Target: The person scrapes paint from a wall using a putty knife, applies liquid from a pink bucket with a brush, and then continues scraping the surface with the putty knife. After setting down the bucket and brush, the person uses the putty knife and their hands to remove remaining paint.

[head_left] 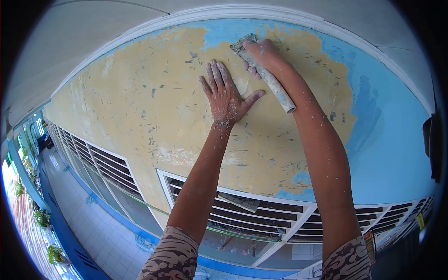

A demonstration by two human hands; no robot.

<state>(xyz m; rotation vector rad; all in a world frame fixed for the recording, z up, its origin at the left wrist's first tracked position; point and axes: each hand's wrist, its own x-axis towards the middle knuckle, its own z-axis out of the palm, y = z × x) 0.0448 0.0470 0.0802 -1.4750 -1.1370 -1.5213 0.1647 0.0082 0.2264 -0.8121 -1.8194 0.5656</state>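
Observation:
My right hand [263, 52] grips a paint scraper with a long pale tube handle [278, 93], high on the wall. Its dirty, paint-smeared blade [242, 42] lies against the surface near the border of blue paint. Lower and to the left, my left hand [226, 95] rests flat on the wall with the fingers spread, holding nothing. Both hands and forearms are dusted with pale flakes. Around them the wall [140, 93] shows a scraped tan layer with dark nicks, while blue paint [387, 135] covers the right side and parts of the top edge.
White molding [224, 9] runs along the top of the wall under the ceiling. Louvered windows [261, 214] sit below, with a flat broad-bladed tool [240, 201] resting among the slats. A tiled walkway [98, 228] and potted plants [56, 254] lie down left.

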